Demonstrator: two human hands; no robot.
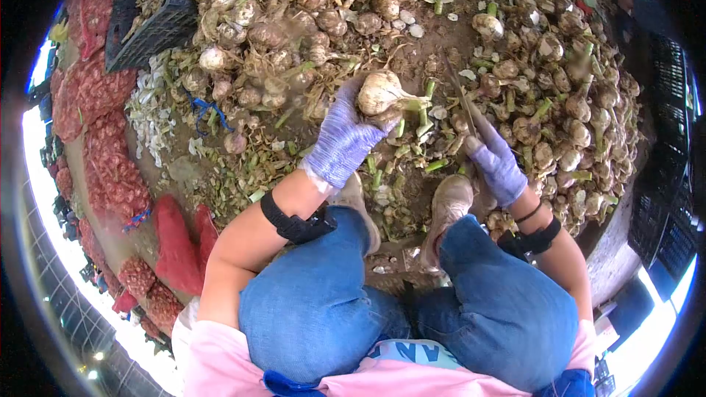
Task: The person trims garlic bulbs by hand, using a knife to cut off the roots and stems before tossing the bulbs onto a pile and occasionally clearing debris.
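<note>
My left hand (342,136), in a purple glove, holds a large pale garlic bulb (381,93) with its cut stem pointing right. Part of a second bulb shows beneath it, against the fingers. To the right, my right hand (498,165), gloved the same way, is closed round a knife (460,92) whose thin blade points up and away. The blade is apart from the bulb. Cut green stems (425,112) lie on the ground between and below the hands.
Garlic heaps lie at the upper left (272,37) and right (577,121). Black crates (151,11) stand at the upper left and far right. Red mesh sacks (114,158) line the left side. My shoes (448,206) are just below the hands.
</note>
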